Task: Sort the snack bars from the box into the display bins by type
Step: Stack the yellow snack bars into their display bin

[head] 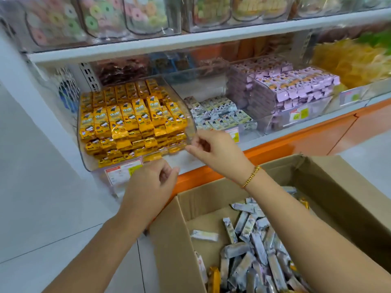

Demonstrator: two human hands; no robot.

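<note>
White metal shelving unit [211, 37], perforated white upright [90, 78], orange base panel [338, 134], pale grey tiled floor [42, 208] with thin grout lines, even diffuse lighting

The cardboard box [211, 199] runs off the lower and right edges of the frame, its nearest bars [257, 248] cut away. The top-shelf bins [53, 24] are cropped by the upper edge and blurred. Print on the price labels [123, 172] is too small to read. The left hand [148, 187] covers its own fingertips; whether they grip the clear bin [88, 164] cannot be told.
</note>
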